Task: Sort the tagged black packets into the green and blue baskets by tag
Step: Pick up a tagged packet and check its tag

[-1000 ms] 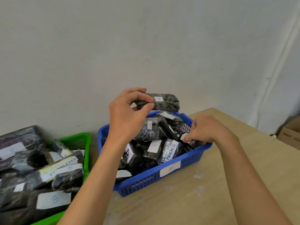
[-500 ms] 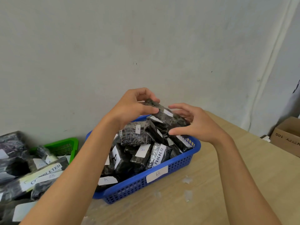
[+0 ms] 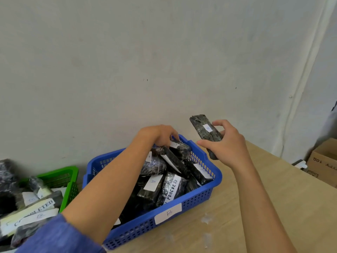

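Above the table (image 3: 273, 198), just right of the blue basket (image 3: 191, 203), the right hand (image 3: 226, 145) grasped a packet (image 3: 205, 130), thumb under its near side and fingers curled over its far edge. It was held in the air, clear of both baskets, tilted with its upper end leaning left towards the wall and its lower end poking out below the palm. It was long, black and wrapped in crinkled glossy film with a grey sheen, and its small white tag (image 3: 207, 127) bore a blue mark too small to read surely. The left hand (image 3: 160, 136) reached into the far end of the blue basket, fingers bent down onto the top packet (image 3: 179, 147); whether it gripped or only touched could not be told. The blue basket carried a white label (image 3: 168, 213) marked "B" on its front wall and was piled high with black packets, one tagged "A" (image 3: 153, 181) and one "PROGRESS" (image 3: 171, 189). Left of it, near but apart, stood the green basket (image 3: 60, 172), also heaped with black packets, one strip reading "COMPLETED" (image 3: 34, 210). A cardboard box (image 3: 324, 161) sat beyond the table's right edge.
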`<state>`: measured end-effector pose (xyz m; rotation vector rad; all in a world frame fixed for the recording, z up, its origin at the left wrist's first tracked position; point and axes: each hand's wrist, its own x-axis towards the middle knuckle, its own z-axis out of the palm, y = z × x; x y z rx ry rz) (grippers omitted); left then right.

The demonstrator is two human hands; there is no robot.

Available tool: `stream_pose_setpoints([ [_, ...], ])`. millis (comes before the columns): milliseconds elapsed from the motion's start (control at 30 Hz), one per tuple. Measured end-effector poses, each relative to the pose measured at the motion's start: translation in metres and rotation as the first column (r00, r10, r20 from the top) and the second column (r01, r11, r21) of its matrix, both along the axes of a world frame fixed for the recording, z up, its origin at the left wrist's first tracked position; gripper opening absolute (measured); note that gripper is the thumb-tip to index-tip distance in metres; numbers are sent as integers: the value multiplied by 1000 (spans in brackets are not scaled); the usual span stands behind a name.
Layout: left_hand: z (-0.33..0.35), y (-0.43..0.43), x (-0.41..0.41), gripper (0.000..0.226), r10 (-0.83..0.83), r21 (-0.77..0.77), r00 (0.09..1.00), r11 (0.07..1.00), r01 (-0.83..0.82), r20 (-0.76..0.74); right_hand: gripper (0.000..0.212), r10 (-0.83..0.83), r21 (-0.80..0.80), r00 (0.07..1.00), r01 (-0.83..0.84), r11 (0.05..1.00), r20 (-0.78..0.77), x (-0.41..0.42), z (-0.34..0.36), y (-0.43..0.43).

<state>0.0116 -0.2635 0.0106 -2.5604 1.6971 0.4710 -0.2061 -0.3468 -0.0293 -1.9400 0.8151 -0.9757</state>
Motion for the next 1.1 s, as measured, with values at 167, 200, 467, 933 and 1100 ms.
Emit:
stream_pose_setpoints([
  [167, 6, 4, 13, 19, -5, -47, 993, 999, 10, 119, 62, -47, -82, 998, 44, 996, -33, 22, -4, 10],
  [200, 11, 10, 19, 16, 19, -79, 995, 997, -11, 95, 62, -53, -125, 996, 44, 991, -66, 26, -6, 13],
  [467, 35, 93, 32, 38, 174, -435, 837, 790, -433, -518, 55, -179, -461, 914, -10, 887, -365, 60, -30, 44],
  [933, -9, 212, -44, 36, -394, -388, 239, 361, -848, -888, 35, 406, -146, 858, -466, 873, -314, 46, -8, 51],
  [1100, -21, 221, -40, 34, -355, -413, 303, 291, -863, -884, 56, 423, -171, 801, -530, 831, -424, 47, -9, 54],
])
